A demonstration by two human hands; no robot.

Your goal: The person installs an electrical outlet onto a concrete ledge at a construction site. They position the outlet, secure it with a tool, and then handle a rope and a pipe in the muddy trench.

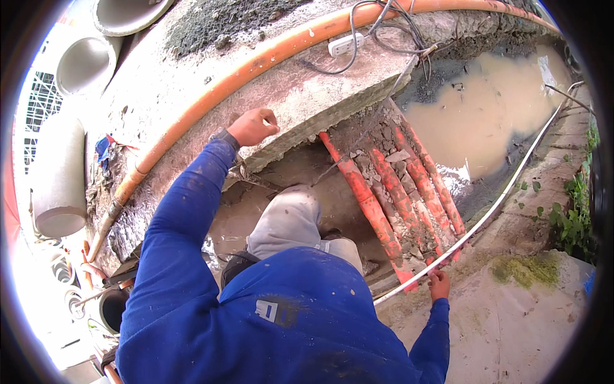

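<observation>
Presently | your left hand (254, 127), loosely curled, half-spread, over pale rough concrete slab (313, 96), 11 o'clock | your right hand (439, 285) at long white slender pipe (471, 233), 4 o'clock, grip can't be told | muddy earthen pit (441, 83), 2 o'clock, holds tan water (492, 109)

Trench (233, 219) and concrete pipes (61, 173) show a construction site.

Hard daylight floods the place, whiting out much around the concrete pipe (59, 169) at left. A glint flashes off the muddy water (486, 105), the white hose (457, 248) shines pale, and the trench (288, 168) sits in shade. The middle looks crisp; toward the black circular rim, edges bend and fringe blue.
</observation>
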